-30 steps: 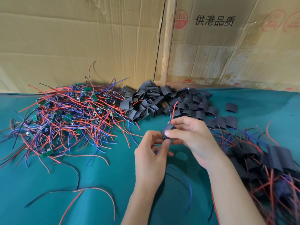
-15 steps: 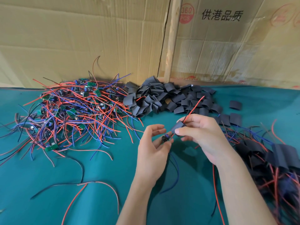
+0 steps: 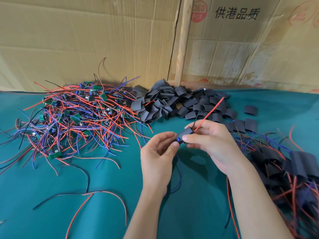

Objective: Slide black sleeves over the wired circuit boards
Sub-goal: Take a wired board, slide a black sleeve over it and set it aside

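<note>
A person's right hand (image 3: 209, 144) pinches a black sleeve (image 3: 185, 132) between thumb and fingers at the centre of the green table (image 3: 120, 213), red wire (image 3: 209, 112) poking out its far end toward one o'clock. The left hand (image 3: 158, 156) meets it from eight o'clock, fingertips closed on the near end of the circuit board (image 3: 178, 140), only a sliver of which shows at the sleeve's mouth; blue leads hang below. The step appears nearly complete. Best practice, judging from here: hold the sleeve steady and draw it squarely along the board, so that corners do not snag. Unsleeved boards (image 3: 74, 116) are heaped at ten o'clock, spare sleeves (image 3: 172, 104) at twelve, finished pieces (image 3: 293, 166) at four. Bare cloth lies toward six and seven o'clock, offering the freest room; the cardboard wall (image 3: 86, 40) closes off the far edge.
</note>
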`<state>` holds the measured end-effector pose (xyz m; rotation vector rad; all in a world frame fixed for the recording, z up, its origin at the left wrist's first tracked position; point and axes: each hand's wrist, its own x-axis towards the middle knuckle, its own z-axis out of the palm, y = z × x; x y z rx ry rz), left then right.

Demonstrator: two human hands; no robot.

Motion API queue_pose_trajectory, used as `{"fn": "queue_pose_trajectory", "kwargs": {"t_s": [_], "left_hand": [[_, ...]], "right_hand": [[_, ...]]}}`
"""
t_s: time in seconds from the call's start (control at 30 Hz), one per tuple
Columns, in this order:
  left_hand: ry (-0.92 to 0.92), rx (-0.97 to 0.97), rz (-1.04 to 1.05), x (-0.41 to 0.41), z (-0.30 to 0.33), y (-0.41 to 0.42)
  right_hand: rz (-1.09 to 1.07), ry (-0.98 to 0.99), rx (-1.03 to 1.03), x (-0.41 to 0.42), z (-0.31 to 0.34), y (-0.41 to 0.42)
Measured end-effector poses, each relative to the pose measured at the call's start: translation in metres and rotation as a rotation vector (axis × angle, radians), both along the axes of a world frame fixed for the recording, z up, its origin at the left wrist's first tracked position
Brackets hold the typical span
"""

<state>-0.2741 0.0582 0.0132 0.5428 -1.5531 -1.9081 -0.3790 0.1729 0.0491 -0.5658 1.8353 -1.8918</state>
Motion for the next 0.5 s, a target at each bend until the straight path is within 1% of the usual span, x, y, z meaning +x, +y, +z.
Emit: {"fn": "queue_pose_trajectory", "kwargs": {"t_s": [0.13, 0.33, 0.4, 0.5], "left_hand": [[-0.040, -0.003, 0.036, -0.0006, -0.0014, -0.0009], [-0.072, 0.001, 0.063, 0.0003, 0.0007, -0.0011], [-0.058, 0.067, 0.042, 0.0013, 0.0019, -0.0020], [-0.014, 0.243, -0.012, 0.0015, 0.0046, -0.0035]], "right_hand": [[-0.015, -0.006, -0.017, -0.0013, 0.0023, 0.0046], [0.001, -0.005, 0.013, -0.0008, 0.0026, 0.0061], [0.005, -0.008, 0.012, -0.0004, 0.0028, 0.0059], [0.019, -0.027, -0.014, 0.0006, 0.0046, 0.0058]]}}
